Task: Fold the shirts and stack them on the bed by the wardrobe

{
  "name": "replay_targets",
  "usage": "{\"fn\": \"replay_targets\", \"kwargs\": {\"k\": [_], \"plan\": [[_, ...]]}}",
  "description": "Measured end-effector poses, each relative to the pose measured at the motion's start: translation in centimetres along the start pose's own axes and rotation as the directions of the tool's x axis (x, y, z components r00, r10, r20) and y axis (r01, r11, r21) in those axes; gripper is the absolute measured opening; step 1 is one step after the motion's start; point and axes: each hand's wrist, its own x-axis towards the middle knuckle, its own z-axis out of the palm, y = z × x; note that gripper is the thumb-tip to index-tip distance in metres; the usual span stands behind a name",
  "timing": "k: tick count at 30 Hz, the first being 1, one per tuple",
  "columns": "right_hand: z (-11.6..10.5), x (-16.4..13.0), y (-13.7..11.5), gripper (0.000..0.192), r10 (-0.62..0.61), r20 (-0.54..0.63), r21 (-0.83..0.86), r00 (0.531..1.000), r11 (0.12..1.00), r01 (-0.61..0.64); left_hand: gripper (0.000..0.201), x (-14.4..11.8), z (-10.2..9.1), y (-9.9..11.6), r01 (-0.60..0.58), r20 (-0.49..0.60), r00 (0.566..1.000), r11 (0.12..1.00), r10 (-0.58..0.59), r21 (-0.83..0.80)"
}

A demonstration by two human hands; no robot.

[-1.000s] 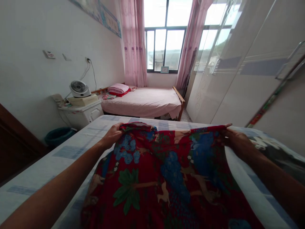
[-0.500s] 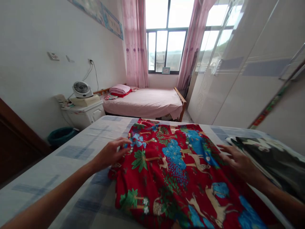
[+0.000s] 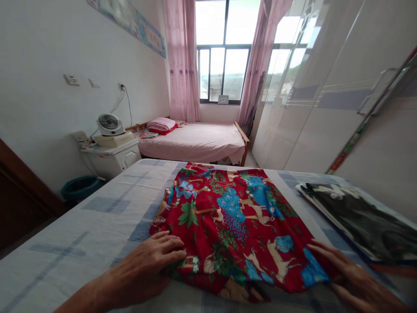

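A red garment printed with trees, animals and blue shapes lies spread in a roughly rectangular shape on the near bed, its near edge uneven. My left hand rests at its near left corner, fingers stretched over the cloth's edge; the thumb is hidden. At the near right corner, my right hand lies along the side edge with straight fingers touching the fabric. Neither hand shows a clear grip on the cloth. Right of the garment is a stack of folded dark clothes, apart from it.
The near bed has a white and blue checked sheet. Beyond it stands a second bed with a pink sheet. A fan sits on a white cabinet at left, above a teal bin. A glossy wardrobe lines the right.
Both hands have moved nearer to me along the garment's two sides, down to its near corners. The garment's near edge now shows and its left edge sticks out more.
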Motion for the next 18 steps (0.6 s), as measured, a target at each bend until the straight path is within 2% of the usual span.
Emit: {"fn": "replay_targets", "kwargs": {"k": [2, 5, 8, 10, 12, 15, 17, 18], "plan": [[-0.2, -0.2, 0.0, 0.053, -0.054, 0.044, 0.037, 0.998, 0.998, 0.052, 0.039, 0.2, 0.4, 0.0, -0.005, -0.037, 0.999, 0.999, 0.006, 0.037], [-0.3, -0.1, 0.7, 0.038, -0.014, 0.032, 0.048, 0.999, 0.999, 0.012, 0.029, 0.1, 0.9, -0.6, 0.046, -0.13, 0.991, 0.998, -0.041, 0.034], [-0.9, 0.0, 1.5, 0.029, 0.018, -0.089, 0.029, 0.996, 0.999, -0.016, 0.029, -0.6, 0.6, -1.3, 0.1, -0.2, 0.974, 0.995, -0.104, -0.03], [-2.0, 0.3, 1.6, 0.028, 0.022, -0.188, 0.059, 0.982, 0.998, -0.011, 0.029, -1.0, -0.3, -1.5, 0.125, -0.202, 0.968, 0.986, -0.147, -0.114], [-3.5, 1.1, 1.3, 0.03, 0.067, -0.219, 0.138, 0.973, 0.99, -0.037, 0.026, -0.8, -1.5, -1.8, 0.164, -0.178, 0.961, 0.955, -0.211, -0.246], [-5.8, 4.3, -0.1, 0.036, 0.162, -0.155, 0.252, 0.975, 0.96, -0.119, 0.023, 1.4, -2.9, -3.0, 0.218, -0.151, 0.929, 0.83, -0.338, -0.514], [-6.5, 7.7, -1.3, 0.038, 0.212, -0.165, 0.305, 0.963, 0.94, -0.155, 0.027, 3.9, -3.3, -4.5, 0.246, -0.148, 0.858, 0.647, -0.491, -0.722], [-6.5, 9.4, -1.8, 0.038, 0.223, -0.181, 0.336, 0.958, 0.93, -0.153, 0.031, 5.2, -3.2, -5.4, 0.25, -0.137, 0.793, 0.523, -0.593, -0.815]]}}
